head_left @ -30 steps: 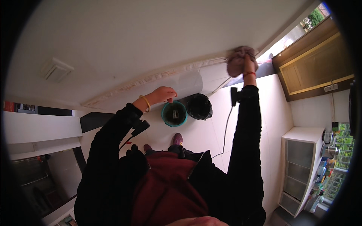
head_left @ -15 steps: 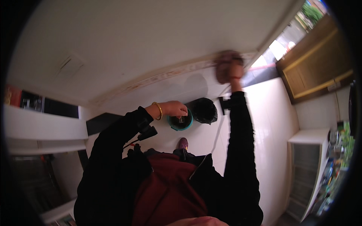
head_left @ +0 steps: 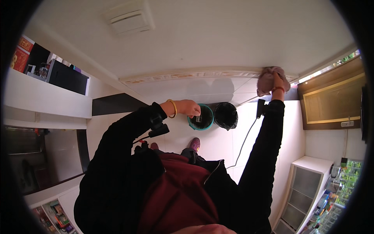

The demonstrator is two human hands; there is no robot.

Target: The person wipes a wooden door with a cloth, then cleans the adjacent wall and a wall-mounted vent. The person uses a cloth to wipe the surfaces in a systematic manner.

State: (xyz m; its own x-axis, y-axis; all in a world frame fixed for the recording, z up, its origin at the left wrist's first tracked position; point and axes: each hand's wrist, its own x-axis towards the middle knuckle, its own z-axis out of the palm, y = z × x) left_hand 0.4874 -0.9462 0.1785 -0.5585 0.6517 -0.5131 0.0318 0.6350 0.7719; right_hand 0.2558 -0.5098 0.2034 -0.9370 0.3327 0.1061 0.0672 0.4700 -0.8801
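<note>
My right hand presses a crumpled, dusky pink cloth against the patterned border strip of the white wall, near its right end. The cloth bunches around the fingers. My left hand, with a gold bangle at the wrist, is held away from the wall with its fingers curled in; whether anything is inside them is hidden. Seen from above, it overlaps the edge of a teal-rimmed bin on the floor.
A bin with a black liner stands beside the teal one. On the wall is a white switch plate. A brown wooden door is at right, above a white cabinet. A cable hangs from my right wrist.
My right hand and the cloth have moved to the right along the border strip. The view has shifted, bringing the switch plate in more clearly. My left hand stays curled.
</note>
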